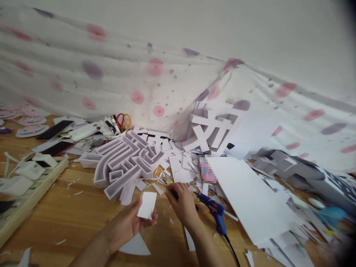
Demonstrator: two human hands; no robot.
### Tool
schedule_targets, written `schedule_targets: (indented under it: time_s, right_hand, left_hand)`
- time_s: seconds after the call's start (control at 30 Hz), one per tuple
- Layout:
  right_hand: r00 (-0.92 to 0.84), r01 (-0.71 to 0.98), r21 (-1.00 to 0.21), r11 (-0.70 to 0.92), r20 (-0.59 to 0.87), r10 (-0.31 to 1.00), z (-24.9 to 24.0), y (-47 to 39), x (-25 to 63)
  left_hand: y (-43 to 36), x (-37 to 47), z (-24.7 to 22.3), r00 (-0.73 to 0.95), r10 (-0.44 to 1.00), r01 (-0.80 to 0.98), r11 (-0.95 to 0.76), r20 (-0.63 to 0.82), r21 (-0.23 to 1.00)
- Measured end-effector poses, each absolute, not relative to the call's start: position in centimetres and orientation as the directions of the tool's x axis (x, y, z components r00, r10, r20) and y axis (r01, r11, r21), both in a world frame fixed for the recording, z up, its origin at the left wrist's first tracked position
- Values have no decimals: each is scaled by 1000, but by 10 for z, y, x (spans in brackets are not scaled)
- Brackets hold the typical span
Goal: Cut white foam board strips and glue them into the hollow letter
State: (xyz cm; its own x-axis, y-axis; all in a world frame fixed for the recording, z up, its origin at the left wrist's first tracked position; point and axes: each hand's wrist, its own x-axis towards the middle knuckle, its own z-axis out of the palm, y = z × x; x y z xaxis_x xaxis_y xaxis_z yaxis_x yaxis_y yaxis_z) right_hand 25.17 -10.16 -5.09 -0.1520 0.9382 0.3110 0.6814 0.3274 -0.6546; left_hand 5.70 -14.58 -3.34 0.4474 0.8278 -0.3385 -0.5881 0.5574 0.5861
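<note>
A small white rectangular card piece (147, 205) is held upright in my left hand (132, 218), between the thumb and the fingers. My right hand (183, 204) is closed over a black tool with a yellow end (170, 182); most of it is hidden under the fingers, so its kind cannot be made out. Just right of that hand lies a blue hot glue gun (214, 211), its cord running toward me. Beyond my left hand stands a hollow white letter form (125, 163) with raised walls. Under my left wrist is a white offcut (135, 245).
Another white raised character (208, 129) leans at the back by the patterned curtain (122, 74). A large white sheet (250, 196) covers the right side. Scissors (124, 121) and pens stand in a basket. A power strip (36, 196) with chargers lies left. Scraps litter the wooden table (83, 215).
</note>
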Motion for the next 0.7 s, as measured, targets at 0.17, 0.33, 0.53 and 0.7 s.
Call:
schedule_targets:
  time_s: [0.17,0.33,0.53,0.7]
  right_hand:
    - [-114,888,-405,217,262,958,-74,-109,275]
    - [-97,927,-328,181,256,962,-86,-113,272]
    - [-21,953,-284,104,279,960,-96,-103,273]
    - [-73,852,-493,174,218,973,-74,-112,271]
  left_hand:
    - [-150,52,-42,429,857,-654,513,-285,556]
    - [-150,48,-47,436,879,-625,449,-191,639]
    - [-147,45,-61,279,943,-443,295,-183,847]
    - [-150,47,-62,160,984,-397,139,-80,907]
